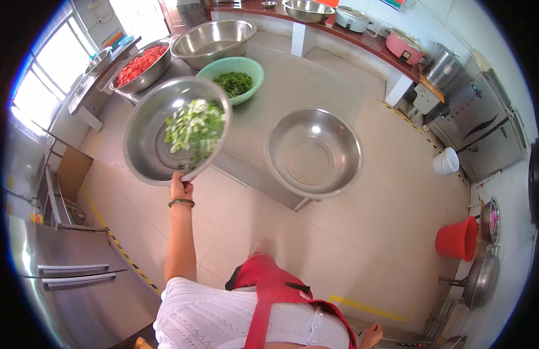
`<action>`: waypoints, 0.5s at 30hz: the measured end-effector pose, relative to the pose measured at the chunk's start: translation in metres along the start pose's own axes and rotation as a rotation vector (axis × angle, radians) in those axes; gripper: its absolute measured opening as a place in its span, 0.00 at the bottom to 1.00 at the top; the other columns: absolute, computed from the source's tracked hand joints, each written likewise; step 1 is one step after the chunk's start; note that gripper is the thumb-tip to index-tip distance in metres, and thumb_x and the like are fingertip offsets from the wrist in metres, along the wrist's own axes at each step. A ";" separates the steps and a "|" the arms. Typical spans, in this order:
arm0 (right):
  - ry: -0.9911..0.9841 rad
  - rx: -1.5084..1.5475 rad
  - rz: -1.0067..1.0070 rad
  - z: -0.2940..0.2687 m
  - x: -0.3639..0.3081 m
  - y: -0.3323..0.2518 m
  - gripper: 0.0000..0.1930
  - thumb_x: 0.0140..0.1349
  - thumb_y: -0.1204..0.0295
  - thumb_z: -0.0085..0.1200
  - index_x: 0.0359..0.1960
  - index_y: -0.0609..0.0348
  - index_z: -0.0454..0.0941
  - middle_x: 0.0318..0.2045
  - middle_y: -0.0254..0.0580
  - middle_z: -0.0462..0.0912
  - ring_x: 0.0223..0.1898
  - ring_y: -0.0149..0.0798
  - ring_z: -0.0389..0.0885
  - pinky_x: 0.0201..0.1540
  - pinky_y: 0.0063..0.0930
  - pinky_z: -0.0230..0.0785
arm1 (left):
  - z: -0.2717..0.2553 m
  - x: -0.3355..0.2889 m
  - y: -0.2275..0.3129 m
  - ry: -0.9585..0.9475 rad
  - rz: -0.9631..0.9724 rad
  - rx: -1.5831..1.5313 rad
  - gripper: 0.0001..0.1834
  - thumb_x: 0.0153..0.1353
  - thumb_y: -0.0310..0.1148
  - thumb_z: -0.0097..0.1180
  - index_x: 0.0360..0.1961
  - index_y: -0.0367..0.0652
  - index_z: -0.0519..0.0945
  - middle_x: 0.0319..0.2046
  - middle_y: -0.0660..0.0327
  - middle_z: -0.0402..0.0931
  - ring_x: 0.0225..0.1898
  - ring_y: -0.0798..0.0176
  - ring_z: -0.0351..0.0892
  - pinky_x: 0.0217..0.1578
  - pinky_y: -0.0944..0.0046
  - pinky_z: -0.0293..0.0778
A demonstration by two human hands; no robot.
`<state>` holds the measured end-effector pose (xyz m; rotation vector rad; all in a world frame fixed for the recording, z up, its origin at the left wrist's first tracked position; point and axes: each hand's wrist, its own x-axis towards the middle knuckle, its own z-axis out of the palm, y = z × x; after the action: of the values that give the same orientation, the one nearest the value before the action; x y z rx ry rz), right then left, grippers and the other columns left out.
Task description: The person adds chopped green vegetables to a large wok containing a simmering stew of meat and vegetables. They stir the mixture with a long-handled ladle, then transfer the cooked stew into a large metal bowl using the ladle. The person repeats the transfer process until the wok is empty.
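Observation:
My left hand [179, 187] is closed on the near rim of a wide steel basin [144, 136], which is tilted and held up near the left end of the steel table. Chopped green onions [194, 131], white and green, lie in it, slightly blurred. Low at the right, beside my red apron [266, 291], my right hand [371, 335] hangs with loosely bent fingers and nothing visible in them. A second steel basin [313, 154] sits with nothing in it at the table's near right. Beyond the held basin, a green plastic basin [256, 72] contains chopped dark greens [234, 83].
Behind stand a large steel basin [214, 43] and one of red chopped pieces [142, 67]. Along the far counter are cookers [405, 46]. A white bucket [445, 161] and a red bucket [457, 238] stand right; a steel refrigerator [83, 308] stands left.

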<state>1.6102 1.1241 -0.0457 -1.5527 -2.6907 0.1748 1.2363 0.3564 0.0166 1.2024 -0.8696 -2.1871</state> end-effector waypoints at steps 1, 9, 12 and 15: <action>-0.017 -0.011 -0.046 0.000 0.012 -0.023 0.09 0.62 0.69 0.48 0.33 0.59 0.80 0.23 0.43 0.80 0.18 0.38 0.79 0.24 0.33 0.71 | -0.001 0.050 0.013 -0.029 0.003 -0.030 0.08 0.51 0.32 0.49 0.24 0.37 0.68 0.15 0.57 0.68 0.09 0.68 0.63 0.06 0.74 0.53; -0.193 -0.117 -0.262 -0.043 -0.014 -0.226 0.08 0.58 0.73 0.48 0.24 0.61 0.77 0.13 0.44 0.75 0.13 0.39 0.74 0.21 0.35 0.67 | 0.086 0.382 0.090 -0.068 -0.019 0.024 0.16 0.57 0.36 0.38 0.16 0.39 0.66 0.09 0.61 0.62 0.04 0.65 0.53 0.24 0.60 0.78; -0.147 -0.117 -0.326 -0.024 0.029 -0.253 0.11 0.55 0.68 0.48 0.20 0.61 0.73 0.23 0.51 0.75 0.27 0.52 0.73 0.31 0.44 0.64 | 0.114 0.483 0.117 -0.218 0.116 0.132 0.14 0.58 0.36 0.39 0.21 0.38 0.69 0.13 0.60 0.65 0.05 0.66 0.49 0.34 0.46 0.77; 0.034 -0.217 -0.517 -0.071 0.060 -0.322 0.16 0.57 0.64 0.48 0.16 0.61 0.73 0.12 0.44 0.73 0.16 0.42 0.75 0.23 0.35 0.65 | 0.159 0.496 0.056 -0.280 0.101 0.008 0.22 0.64 0.48 0.40 0.33 0.36 0.70 0.17 0.59 0.70 0.12 0.65 0.61 0.23 0.62 0.75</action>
<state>1.3089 1.0224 0.0590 -0.8268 -3.0474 -0.1606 0.8629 0.0298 -0.1505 0.8468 -1.0278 -2.3031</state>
